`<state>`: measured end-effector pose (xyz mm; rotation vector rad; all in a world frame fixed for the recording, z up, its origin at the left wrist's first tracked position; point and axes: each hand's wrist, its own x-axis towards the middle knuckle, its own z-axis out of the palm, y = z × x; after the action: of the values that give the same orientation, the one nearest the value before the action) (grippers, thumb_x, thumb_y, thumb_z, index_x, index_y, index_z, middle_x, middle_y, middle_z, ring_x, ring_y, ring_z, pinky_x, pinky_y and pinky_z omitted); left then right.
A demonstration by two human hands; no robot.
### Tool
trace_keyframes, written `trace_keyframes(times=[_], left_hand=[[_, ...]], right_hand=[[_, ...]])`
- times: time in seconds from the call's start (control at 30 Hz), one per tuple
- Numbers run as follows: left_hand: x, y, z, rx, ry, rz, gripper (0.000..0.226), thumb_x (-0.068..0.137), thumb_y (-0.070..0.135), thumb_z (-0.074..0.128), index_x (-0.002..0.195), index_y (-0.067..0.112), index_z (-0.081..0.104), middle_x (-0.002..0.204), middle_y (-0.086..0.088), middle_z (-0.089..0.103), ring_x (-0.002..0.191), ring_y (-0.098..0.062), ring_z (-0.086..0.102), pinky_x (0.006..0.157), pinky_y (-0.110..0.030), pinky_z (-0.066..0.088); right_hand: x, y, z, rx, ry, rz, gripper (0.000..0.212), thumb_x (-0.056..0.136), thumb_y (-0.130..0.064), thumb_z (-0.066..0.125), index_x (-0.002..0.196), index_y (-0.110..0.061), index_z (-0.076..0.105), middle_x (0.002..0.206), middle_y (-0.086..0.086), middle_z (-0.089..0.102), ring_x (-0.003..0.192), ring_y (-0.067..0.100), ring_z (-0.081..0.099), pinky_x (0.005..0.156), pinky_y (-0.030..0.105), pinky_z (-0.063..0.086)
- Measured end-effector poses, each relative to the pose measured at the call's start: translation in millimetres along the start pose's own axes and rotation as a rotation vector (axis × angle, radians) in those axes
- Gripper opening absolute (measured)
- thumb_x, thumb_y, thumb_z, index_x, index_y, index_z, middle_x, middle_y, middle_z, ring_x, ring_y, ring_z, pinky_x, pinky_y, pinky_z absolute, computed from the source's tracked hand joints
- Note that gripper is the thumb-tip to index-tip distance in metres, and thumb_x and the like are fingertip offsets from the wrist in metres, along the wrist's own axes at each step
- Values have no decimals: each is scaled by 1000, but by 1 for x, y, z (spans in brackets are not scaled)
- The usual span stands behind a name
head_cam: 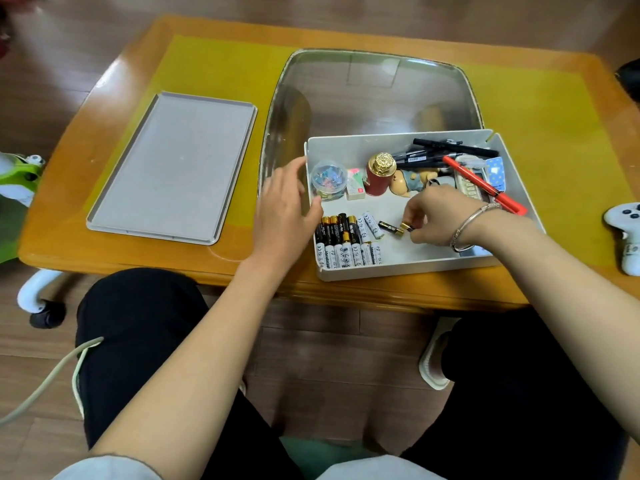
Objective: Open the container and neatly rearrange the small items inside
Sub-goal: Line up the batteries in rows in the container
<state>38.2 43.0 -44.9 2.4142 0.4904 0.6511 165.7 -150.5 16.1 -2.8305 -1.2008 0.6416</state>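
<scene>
White open container (516,188) on the wooden table (114,251), directly under both hands. Its lid (173,168) lies flat, well to the left of the left hand.

Left hand (284,216): fingers spread and relaxed, holding nothing, resting against the container's left wall, thumb tip over the rim just above the battery row (346,244).

Right hand (440,216): inside the container, fingertips (410,218) curled and pinching the end of a black-and-gold battery (393,227) that lies on the floor between the two hands. Bracelet (472,223) on that wrist.

Batteries stand side by side in the corner just below the left thumb.

Beyond the right hand: clip jar (329,180), eraser (356,183), red bottle with gold cap (379,174), small figurine (407,181), black pens (446,148), red pen (485,185).

White game controller (627,233) on the table, far right of the right forearm.
</scene>
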Motion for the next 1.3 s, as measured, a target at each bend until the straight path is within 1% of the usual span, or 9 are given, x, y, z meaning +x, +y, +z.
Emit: trace_keyframes(times=[0.07,0.13,0.23,0.33,0.4,0.67,0.83,1.0,1.3], left_hand=[[5,14,-1,85,-60,226,38,89,13,56,127,14,52,98,2,54,91,-14,47,82,-32,47],[10,28,7,115,-284,392,36,90,10,47,125,18,57,111,-2,59,104,-20,51,93,-41,45],[19,42,25,271,-632,501,41,93,8,50,128,28,58,127,0,54,117,-20,44,99,-40,39],[27,49,36,327,-805,517,39,94,12,52,124,35,61,132,2,51,121,-20,39,93,-35,35],[28,49,41,361,-876,533,44,91,6,53,120,38,63,135,3,48,121,-21,37,90,-34,32],[25,45,43,374,-898,549,43,88,7,54,117,36,64,136,2,45,124,-20,36,95,-37,35],[25,44,45,377,-875,588,34,93,15,50,120,32,63,129,4,53,119,-18,42,91,-35,35],[28,65,64,238,-885,604,33,92,46,56,117,26,61,109,6,64,101,-15,52,77,-29,35],[27,93,98,308,-919,662,25,92,40,57,108,23,67,100,-2,68,90,-23,62,70,-31,43]], right_hand=[[-4,6,-3,46,64,40,15,79,-14,67,93,-10,70,82,2,64,75,13,52,68,18,36],[-9,12,-6,104,98,72,12,79,-14,66,90,-10,70,80,2,64,72,13,53,58,17,34],[-16,14,-4,203,91,95,7,80,-13,66,86,-12,68,83,5,69,62,10,58,54,16,40],[-18,15,4,281,64,97,4,82,-13,64,86,-13,66,82,3,67,37,-1,52,38,11,39],[-17,17,8,285,54,96,5,83,-14,64,88,-14,66,84,1,66,36,0,51,36,8,36],[-21,37,5,299,141,109,4,82,-17,67,84,-20,65,75,-9,64,60,6,59,47,7,39],[-24,44,8,340,179,116,4,80,-17,69,83,-18,66,73,-12,62,49,-5,53,49,2,37],[-28,49,2,417,204,109,16,81,-12,68,73,-25,61,71,-7,62,48,-14,52,44,2,37],[-30,50,2,471,237,94,31,80,-9,68,63,-30,53,70,-5,61,46,-12,52,42,4,36]])
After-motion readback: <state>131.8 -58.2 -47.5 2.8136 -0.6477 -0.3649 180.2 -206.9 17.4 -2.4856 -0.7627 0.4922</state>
